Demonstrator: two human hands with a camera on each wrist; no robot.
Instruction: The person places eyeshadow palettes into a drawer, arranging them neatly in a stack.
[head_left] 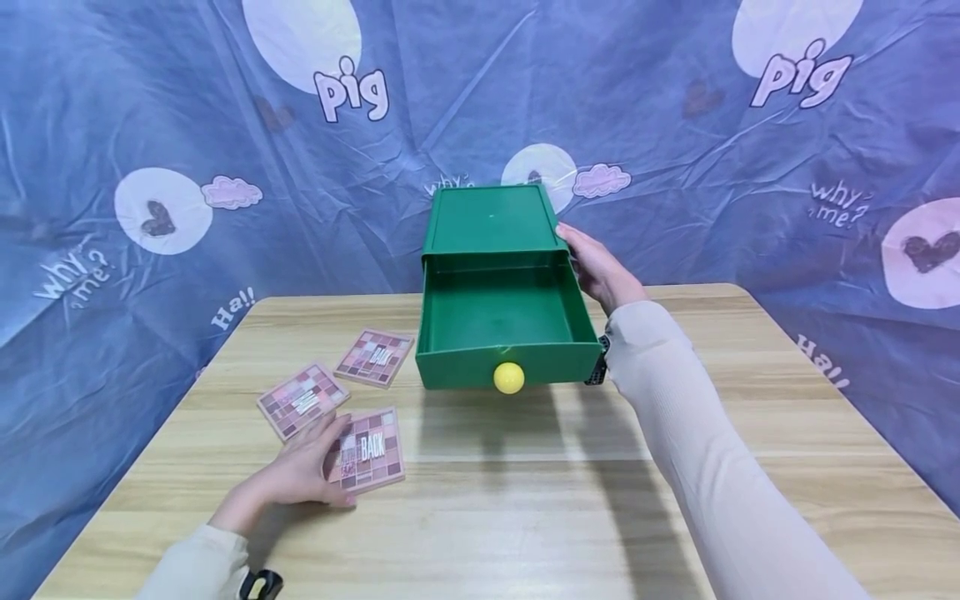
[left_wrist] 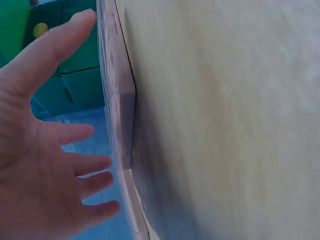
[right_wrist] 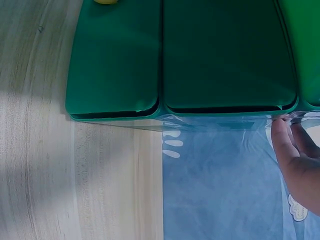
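My left hand (head_left: 303, 471) is at the left side of the nearest eyeshadow palette (head_left: 372, 450), thumb by its near edge and fingers by its far edge. In the left wrist view the fingers are spread and fairly straight beside the edge of the palette (left_wrist: 120, 105). My right hand (head_left: 600, 271) rests against the right side of a green drawer cabinet (head_left: 491, 218), fingertips at its upper edge. The cabinet's top drawer (head_left: 495, 312) is pulled out, with nothing inside and a yellow knob (head_left: 509, 378) on its front.
Two more eyeshadow palettes, one further left (head_left: 300, 402) and one behind (head_left: 377, 357), lie flat on the wooden table (head_left: 487, 517). Lower drawers (right_wrist: 117, 60) of the cabinet show in the right wrist view. A blue printed cloth (head_left: 645, 92) hangs behind the table.
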